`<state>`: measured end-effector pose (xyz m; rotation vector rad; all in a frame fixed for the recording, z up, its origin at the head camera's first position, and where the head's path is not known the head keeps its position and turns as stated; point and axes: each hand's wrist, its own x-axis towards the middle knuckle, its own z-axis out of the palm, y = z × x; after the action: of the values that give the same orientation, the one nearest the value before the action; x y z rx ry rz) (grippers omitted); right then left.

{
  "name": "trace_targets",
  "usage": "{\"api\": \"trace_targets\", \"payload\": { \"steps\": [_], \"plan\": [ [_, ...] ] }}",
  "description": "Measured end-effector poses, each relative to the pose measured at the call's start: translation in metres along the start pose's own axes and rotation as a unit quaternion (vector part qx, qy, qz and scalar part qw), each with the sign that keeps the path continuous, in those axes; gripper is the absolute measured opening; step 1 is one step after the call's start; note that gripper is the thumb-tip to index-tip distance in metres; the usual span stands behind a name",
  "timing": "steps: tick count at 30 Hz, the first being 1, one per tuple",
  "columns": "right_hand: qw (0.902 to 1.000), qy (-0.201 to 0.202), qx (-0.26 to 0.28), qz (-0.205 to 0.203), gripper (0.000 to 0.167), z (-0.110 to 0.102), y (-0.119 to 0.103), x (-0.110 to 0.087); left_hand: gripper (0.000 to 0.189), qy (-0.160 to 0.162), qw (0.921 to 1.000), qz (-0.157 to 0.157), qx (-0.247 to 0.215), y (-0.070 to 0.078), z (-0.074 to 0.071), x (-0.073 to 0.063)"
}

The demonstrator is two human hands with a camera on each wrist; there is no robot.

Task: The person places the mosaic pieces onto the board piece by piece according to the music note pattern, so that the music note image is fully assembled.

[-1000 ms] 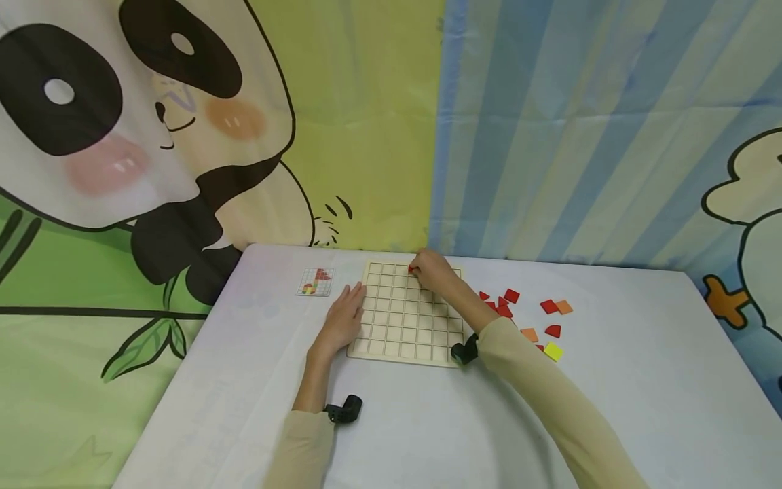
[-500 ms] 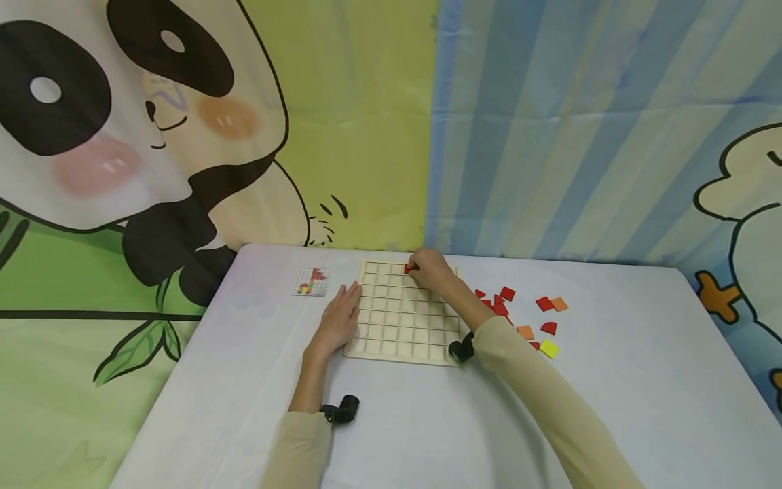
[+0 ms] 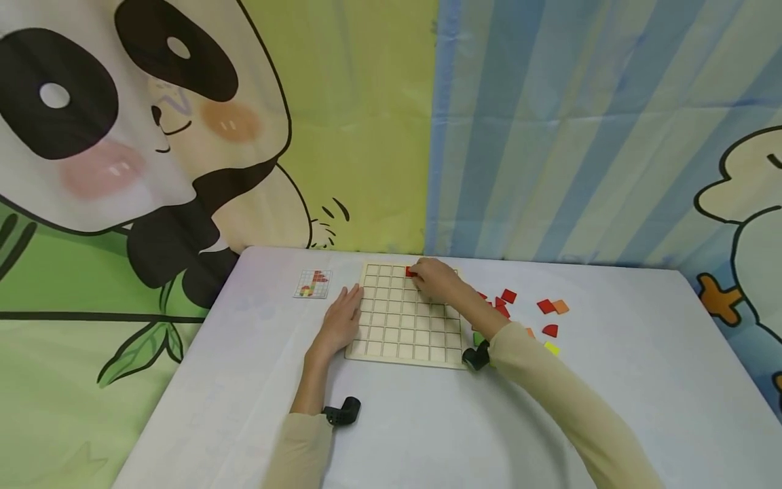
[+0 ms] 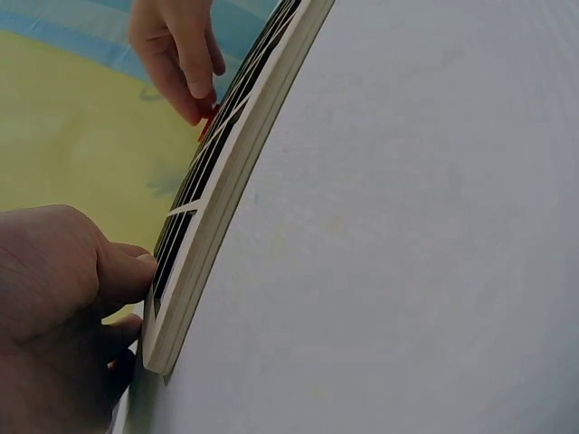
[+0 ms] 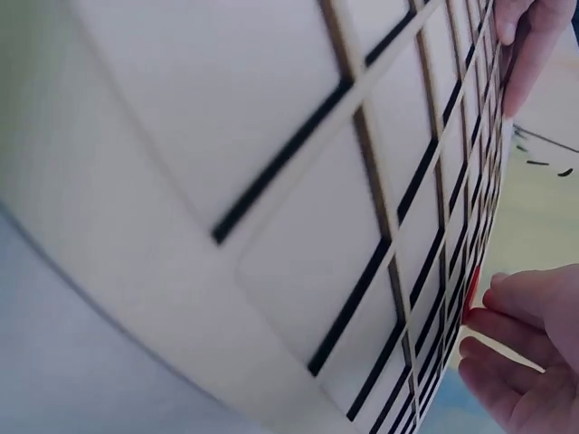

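A pale wooden grid board (image 3: 391, 319) lies on the table, its square cells marked off by raised strips. At its far edge my right hand (image 3: 435, 280) holds a small red tile (image 3: 410, 272) with its fingertips, in a top-row cell right of the middle. In the right wrist view, thumb and forefinger are at the red tile (image 5: 472, 294), which shows only edge-on. My left hand (image 3: 342, 319) rests along the board's left edge with fingers extended; the left wrist view shows its fingertips (image 4: 136, 271) touching the board's rim.
A small printed pattern card (image 3: 313, 284) lies left of the board. On the right are scattered loose tiles: several red ones (image 3: 546, 306), an orange square (image 3: 560, 306), a yellow piece (image 3: 552, 348) and a green one (image 3: 478, 337), partly behind my right arm. A cartoon-printed curtain (image 3: 360, 136) hangs behind the table.
My right hand has come slightly nearer with its wrist swung right, and more of the red tile shows in the top row. The green tile has come into sight. My left hand stays put.
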<state>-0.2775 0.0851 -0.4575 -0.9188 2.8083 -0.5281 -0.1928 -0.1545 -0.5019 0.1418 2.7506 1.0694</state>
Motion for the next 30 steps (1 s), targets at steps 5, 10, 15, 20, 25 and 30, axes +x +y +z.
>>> {"api": "trace_targets", "payload": {
  "steps": [5, 10, 15, 20, 25, 30],
  "plan": [
    [0.9979, -0.039, 0.039, 0.035, 0.036, -0.007, 0.001, -0.009, 0.053, -0.001, 1.0000, 0.004, -0.001, 0.002, 0.001, 0.001],
    [0.9994, -0.026, 0.020, 0.015, 0.048, -0.017, 0.001, -0.024, 0.054, 0.007, 0.9999, -0.010, 0.000, -0.001, -0.010, -0.001],
    [0.9998, 0.000, 0.011, 0.018, 0.049, -0.029, 0.013, -0.078, 0.054, 0.001, 1.0000, 0.001, 0.003, 0.000, -0.009, 0.002],
    [0.9990, 0.029, 0.015, 0.030, 0.045, -0.030, 0.034, -0.142, 0.054, -0.005, 1.0000, 0.002, -0.001, 0.003, -0.005, 0.004],
    [0.9963, 0.053, 0.014, 0.067, 0.045, -0.030, 0.046, -0.187, 0.054, 0.000, 1.0000, -0.001, -0.003, 0.003, -0.005, 0.003],
    [0.9940, 0.071, -0.003, 0.083, 0.044, -0.030, 0.054, -0.216, 0.054, -0.002, 1.0000, -0.004, -0.004, 0.001, 0.000, 0.000]
  ]
}}
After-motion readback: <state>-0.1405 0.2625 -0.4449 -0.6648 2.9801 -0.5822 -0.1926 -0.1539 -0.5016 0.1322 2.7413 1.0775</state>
